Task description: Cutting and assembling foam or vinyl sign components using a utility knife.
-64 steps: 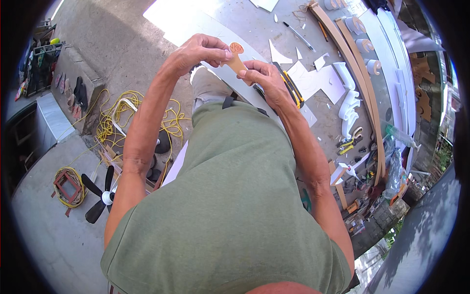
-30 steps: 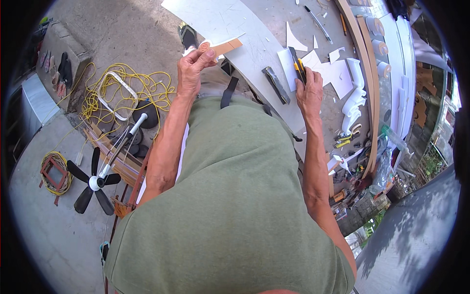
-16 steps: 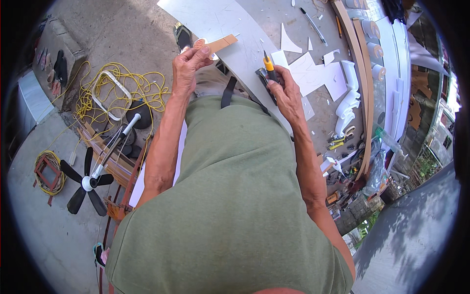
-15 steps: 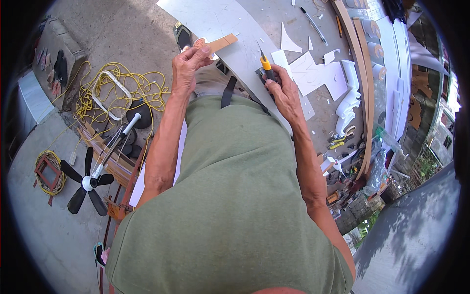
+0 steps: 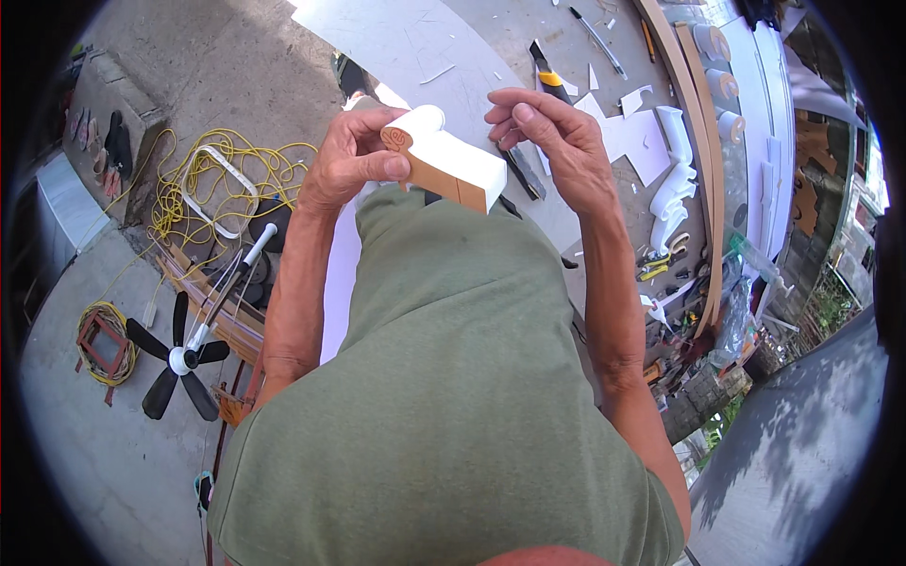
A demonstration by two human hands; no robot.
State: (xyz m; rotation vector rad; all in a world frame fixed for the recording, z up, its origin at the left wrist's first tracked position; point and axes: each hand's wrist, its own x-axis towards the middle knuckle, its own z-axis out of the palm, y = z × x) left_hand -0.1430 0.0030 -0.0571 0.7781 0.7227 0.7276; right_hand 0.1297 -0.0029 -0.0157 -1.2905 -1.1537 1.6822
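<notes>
Block (image 5: 444, 170), white with brown sides, now raised at upper centre, pinched in my left hand (image 5: 354, 160); my right hand (image 5: 552, 141) has released the knife (image 5: 547, 80), fingers loosely curled, empty.

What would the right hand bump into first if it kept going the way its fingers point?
Probably the white block held in the left hand; the right hand curls its fingertips toward it, though depth is unclear.

The left hand (image 5: 354, 160) covers one end of the white block (image 5: 444, 168). The right hand (image 5: 557, 141) hides part of the knife (image 5: 545, 80). Small tools on the tabletop (image 5: 415, 42) are too tiny to tell.
</notes>
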